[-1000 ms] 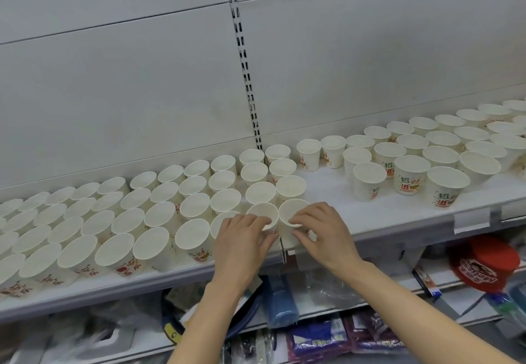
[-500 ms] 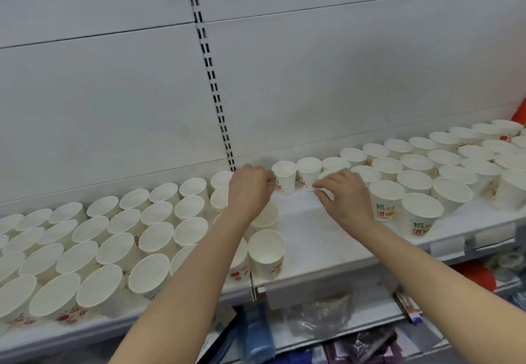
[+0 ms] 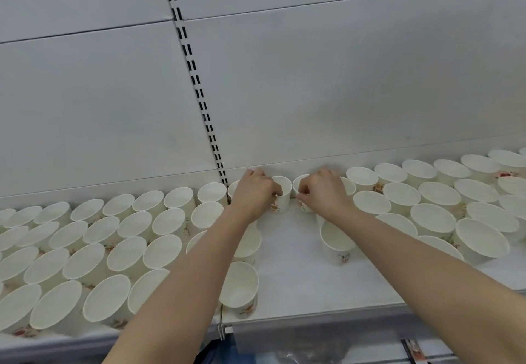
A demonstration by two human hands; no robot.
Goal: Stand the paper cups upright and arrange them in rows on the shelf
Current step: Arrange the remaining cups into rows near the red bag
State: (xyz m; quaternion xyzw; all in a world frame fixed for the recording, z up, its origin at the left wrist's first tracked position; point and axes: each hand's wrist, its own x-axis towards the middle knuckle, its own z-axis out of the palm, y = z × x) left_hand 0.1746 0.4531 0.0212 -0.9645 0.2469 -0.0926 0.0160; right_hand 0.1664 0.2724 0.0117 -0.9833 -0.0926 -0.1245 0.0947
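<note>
We note both hands reaching to the back row of the shelf, close to the white back panel.

Left hand: fingers curled round the near side of one upright paper cup, thumb side against its printed wall. The cup stands on the shelf just right of the slotted upright rail. We read this as a hold on the cup.

Right hand: fingers curled over the rim and left wall of a second cup, which stands just right of the first; the two cups sit near each other with a narrow gap between. Most of this cup is hidden behind the fingers.

Left of the left hand: a block of cups in several rows, all mouth-up, packed rim to rim from the back panel to the shelf's front edge.

Right of the right hand: another group of cups, upright, in looser rows running off to the right.

Toward us from the two hands: a bare strip of shelf. One single cup stands beside the left forearm at the front edge; another lone cup stands under the right forearm.

Below the shelf edge we see dark packaged goods, too blurred to name.
</note>
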